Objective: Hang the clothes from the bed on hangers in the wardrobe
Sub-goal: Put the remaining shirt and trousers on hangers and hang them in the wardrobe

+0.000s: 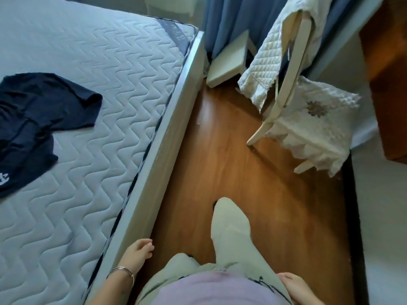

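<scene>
A dark navy garment [33, 119] lies crumpled on the quilted mattress [99, 62] at the left edge of the frame, one sleeve spread toward the middle of the bed and a bit of white print showing at its lower left corner. Nothing touches it. The left hand [137, 252] hangs at the bottom centre-left, just beside the pale bed frame [158, 161], its fingers loosely curled and holding nothing, well apart from the garment; a thin bracelet [123, 270] circles the wrist. The right hand [294, 285] shows only in part at the bottom right, close against the pale trousers, and I cannot tell whether it is open or closed. One trouser leg [229, 230] reaches forward over the wooden floor [242, 172] in the lower middle. In the upper right stands a cream chair [286, 89] with a white quilted cloth [266, 62] draped over its back and a lace-edged cushion [317, 119] on its seat. A blue curtain [231, 16] hangs at the top centre.
</scene>
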The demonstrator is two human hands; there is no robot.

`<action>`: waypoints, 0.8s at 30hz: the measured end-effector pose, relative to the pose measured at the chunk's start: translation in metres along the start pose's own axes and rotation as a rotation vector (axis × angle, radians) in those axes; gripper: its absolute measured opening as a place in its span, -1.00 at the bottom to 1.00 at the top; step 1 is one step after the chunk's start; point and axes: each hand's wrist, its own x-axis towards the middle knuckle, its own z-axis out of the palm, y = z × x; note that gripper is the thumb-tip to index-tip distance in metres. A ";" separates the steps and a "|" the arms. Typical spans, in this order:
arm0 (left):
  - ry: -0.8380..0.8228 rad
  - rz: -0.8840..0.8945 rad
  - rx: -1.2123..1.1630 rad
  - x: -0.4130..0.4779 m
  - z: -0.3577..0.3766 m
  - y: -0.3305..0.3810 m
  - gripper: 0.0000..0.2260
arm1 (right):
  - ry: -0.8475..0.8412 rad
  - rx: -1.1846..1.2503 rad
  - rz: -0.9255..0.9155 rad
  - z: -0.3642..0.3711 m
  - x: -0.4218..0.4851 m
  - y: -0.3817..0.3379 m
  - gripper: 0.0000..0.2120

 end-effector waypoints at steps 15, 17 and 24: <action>0.304 -0.509 -0.632 -0.019 0.044 0.022 -0.92 | -0.106 -0.522 -0.279 -0.029 0.095 -0.344 -0.83; 0.374 -0.549 -0.627 -0.009 0.043 0.016 -0.90 | -0.161 -0.597 -0.350 0.011 0.089 -0.382 -0.84; 0.340 -0.588 -0.659 0.052 -0.031 0.035 -0.84 | -0.288 -0.682 -0.584 0.131 0.055 -0.481 -0.86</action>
